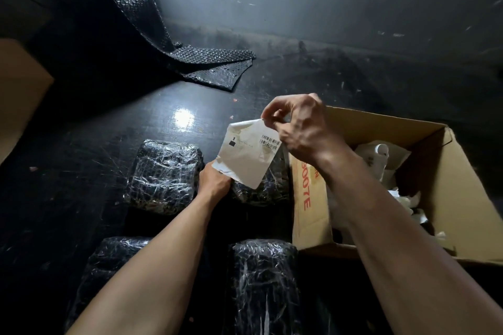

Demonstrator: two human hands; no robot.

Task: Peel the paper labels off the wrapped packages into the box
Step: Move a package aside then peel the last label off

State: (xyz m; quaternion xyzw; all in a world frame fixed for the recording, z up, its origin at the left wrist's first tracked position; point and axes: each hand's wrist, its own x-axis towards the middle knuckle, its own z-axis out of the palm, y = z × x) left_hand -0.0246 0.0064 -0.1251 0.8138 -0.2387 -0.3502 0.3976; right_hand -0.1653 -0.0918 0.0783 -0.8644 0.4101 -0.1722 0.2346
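White paper label (249, 153) is lifted, right hand (296, 125) pinching its top corner to pull; left hand (215, 181) grips the package (261, 187) so it stays put; box (446, 171) just beside for the drop

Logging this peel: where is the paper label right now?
Head view, centre: the paper label hangs from the right hand pinching its top corner, its lower edge at the left hand, left of the cardboard box.
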